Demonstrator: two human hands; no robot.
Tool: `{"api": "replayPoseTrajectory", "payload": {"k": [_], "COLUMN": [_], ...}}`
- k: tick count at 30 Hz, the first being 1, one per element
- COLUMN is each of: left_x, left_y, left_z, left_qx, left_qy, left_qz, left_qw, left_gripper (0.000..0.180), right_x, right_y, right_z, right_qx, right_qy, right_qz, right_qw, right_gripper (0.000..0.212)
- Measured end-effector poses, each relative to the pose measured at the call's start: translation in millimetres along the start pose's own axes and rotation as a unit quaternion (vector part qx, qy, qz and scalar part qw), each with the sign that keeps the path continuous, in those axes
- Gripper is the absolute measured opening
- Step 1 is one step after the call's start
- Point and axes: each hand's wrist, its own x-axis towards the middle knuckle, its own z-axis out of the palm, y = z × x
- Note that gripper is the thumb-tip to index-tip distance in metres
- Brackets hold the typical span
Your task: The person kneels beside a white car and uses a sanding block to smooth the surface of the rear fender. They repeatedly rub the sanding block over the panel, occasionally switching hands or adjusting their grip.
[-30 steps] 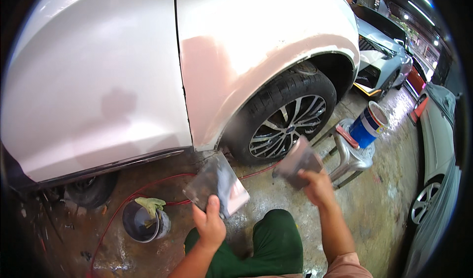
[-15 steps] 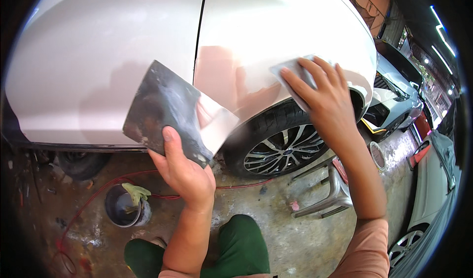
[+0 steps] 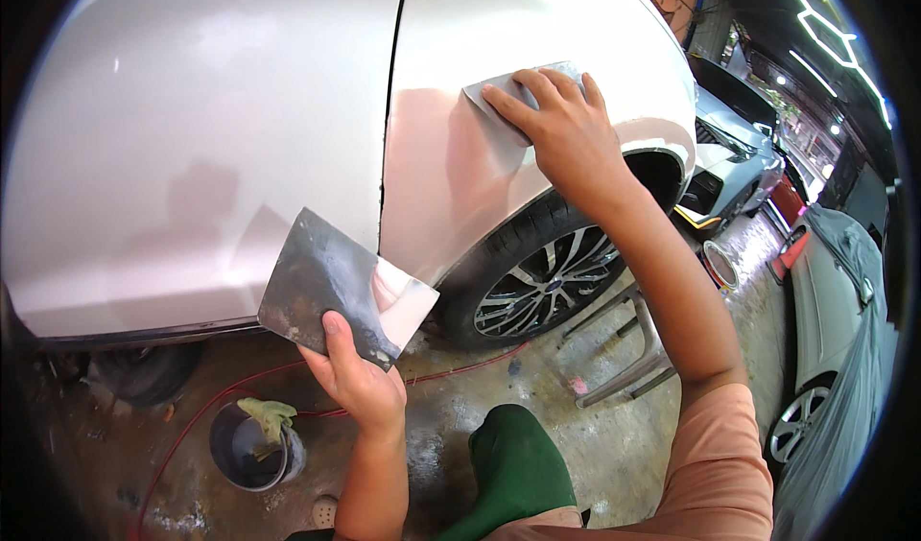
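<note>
My left hand point(image 3: 363, 376) grips a dark square mixing board point(image 3: 312, 282) by its lower edge, thumb on top. A pale pinkish mound of smooth putty point(image 3: 405, 313) covers the board's right corner. Up on the white car's front fender point(image 3: 566, 13), my right hand point(image 3: 574, 136) holds a thin grey putty spreader point(image 3: 501, 117), fingers spread over its back. The spreader lies against the panel above the wheel arch. Around and below it shows a pinkish-beige filler patch point(image 3: 422, 148), reaching from the door gap toward the arch.
Below the fender is the black tyre with its spoked wheel point(image 3: 547, 287). A bucket point(image 3: 228, 450) with a greenish cloth on its rim stands at lower left, near a red hose point(image 3: 197, 426). To the right are a grey plastic chair point(image 3: 645, 344), a tin point(image 3: 718, 265) and a covered car point(image 3: 835, 301).
My right hand has moved the spreader left and upward over the fender patch. The board in my left hand sits lower in view, and the whole view has shifted slightly.
</note>
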Motion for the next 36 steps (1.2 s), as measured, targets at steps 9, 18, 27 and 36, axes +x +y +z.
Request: {"api": "replayPoseTrajectory", "payload": {"k": [9,18,27,36], "left_x": [11.0,24.0,14.7,6.2], "left_y": [-29.4,-24.6,-32.4,-39.4], "left_z": [-33.6,-38.9,-35.3,-32.1], "left_qx": [-0.019,0.007,0.005,0.0], "left_qy": [0.016,-0.001,-0.009,-0.032], "left_qz": [-0.067,-0.065,-0.086,-0.117], "left_qw": [0.997,0.998,0.996,0.993], "left_gripper": [0.05,0.053,0.05,0.048], "right_x": [-32.5,-100.9,8.8,-64.0], "right_y": [-14.1,-33.5,10.7,-26.4], "right_z": [-0.7,4.3,1.1,6.9], "right_qx": [-0.003,0.041,0.01,-0.001], "right_qy": [-0.05,-0.106,0.017,-0.044], "right_qz": [-0.019,0.02,-0.033,-0.06], "right_qw": [0.999,0.993,0.999,0.997], "right_gripper": [0.059,0.062,0.057,0.054]}}
